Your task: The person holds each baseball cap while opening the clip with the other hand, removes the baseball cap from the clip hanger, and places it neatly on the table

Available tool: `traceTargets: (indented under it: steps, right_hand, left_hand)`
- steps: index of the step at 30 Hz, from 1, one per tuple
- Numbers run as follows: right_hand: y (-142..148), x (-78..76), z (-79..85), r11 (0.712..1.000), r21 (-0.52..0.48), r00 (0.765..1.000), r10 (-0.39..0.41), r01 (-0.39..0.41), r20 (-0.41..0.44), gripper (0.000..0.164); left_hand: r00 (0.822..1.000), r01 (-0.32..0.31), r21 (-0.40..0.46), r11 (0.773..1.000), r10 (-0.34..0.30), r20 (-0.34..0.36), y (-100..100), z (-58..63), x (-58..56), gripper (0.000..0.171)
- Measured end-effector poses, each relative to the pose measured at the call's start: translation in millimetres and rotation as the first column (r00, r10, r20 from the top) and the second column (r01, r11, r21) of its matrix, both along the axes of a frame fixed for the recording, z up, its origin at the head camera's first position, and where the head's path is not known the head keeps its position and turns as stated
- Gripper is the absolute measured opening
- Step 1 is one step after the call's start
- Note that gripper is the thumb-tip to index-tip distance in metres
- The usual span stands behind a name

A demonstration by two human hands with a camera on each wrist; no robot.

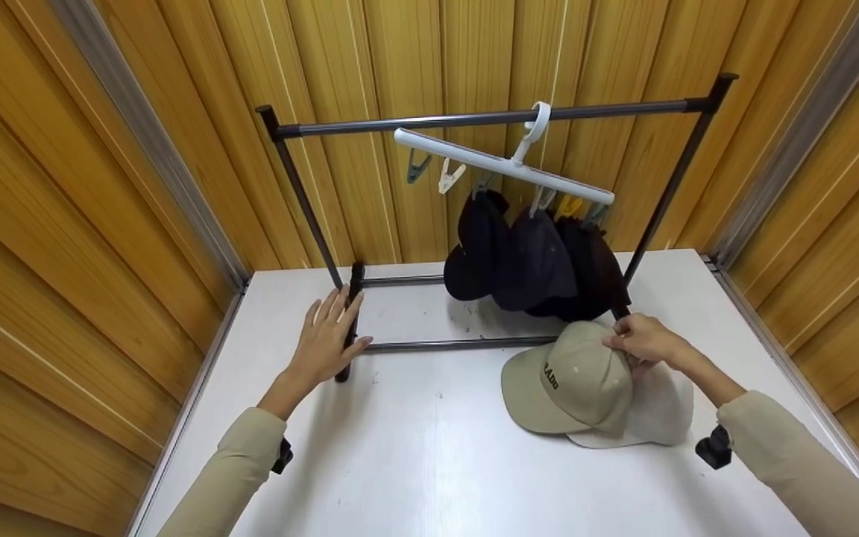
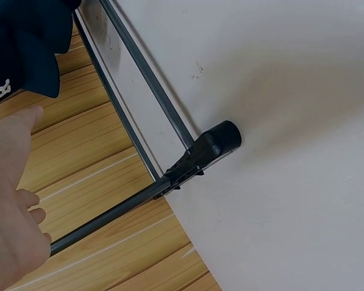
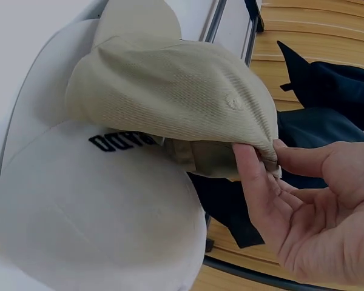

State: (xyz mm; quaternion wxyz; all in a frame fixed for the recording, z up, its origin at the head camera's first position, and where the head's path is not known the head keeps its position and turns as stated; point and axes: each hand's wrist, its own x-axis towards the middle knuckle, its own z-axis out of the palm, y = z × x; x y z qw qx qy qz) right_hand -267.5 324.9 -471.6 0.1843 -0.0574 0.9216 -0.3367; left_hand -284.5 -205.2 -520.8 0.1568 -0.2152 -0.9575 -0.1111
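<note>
My right hand pinches the edge of a beige baseball cap with dark lettering on its front. In the right wrist view, thumb and fingers grip the rim of the beige cap. A white cap lies partly beneath it on the white tabletop; dark letters show on the white cap in the right wrist view. With fingers spread, my left hand is beside the left post of a dark metal rack. In the left wrist view it overlaps the post near the rack's foot.
A white clip hanger hangs tilted from the top bar. Several dark caps hang from its right-hand clips. Toward its left end, a grey clip and a white clip hold nothing. Wood-grain walls enclose three sides.
</note>
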Motion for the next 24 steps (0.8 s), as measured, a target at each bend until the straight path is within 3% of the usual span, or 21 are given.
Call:
traceTargets:
  steps: [12,18,24]
  right_hand:
    - [24,4.0,-9.9,0.997,-0.044,0.998,-0.057,0.058,0.026,0.037]
    - [32,2.7,-14.7,0.996,-0.040,0.997,-0.074,0.074,-0.003,0.036]
    - [37,-1.5,-13.4,0.998,0.025,0.995,-0.061,0.063,-0.080,0.031]
  left_hand:
    - [1.000,0.027,0.006,1.000,-0.027,0.014,3,-5.4,0.3,0.075]
    - [0.999,0.042,-0.020,0.999,-0.042,0.008,8,-3.5,-1.4,0.075]
    - [0.999,0.047,-0.044,0.998,-0.046,0.025,23,4.3,-8.5,0.074]
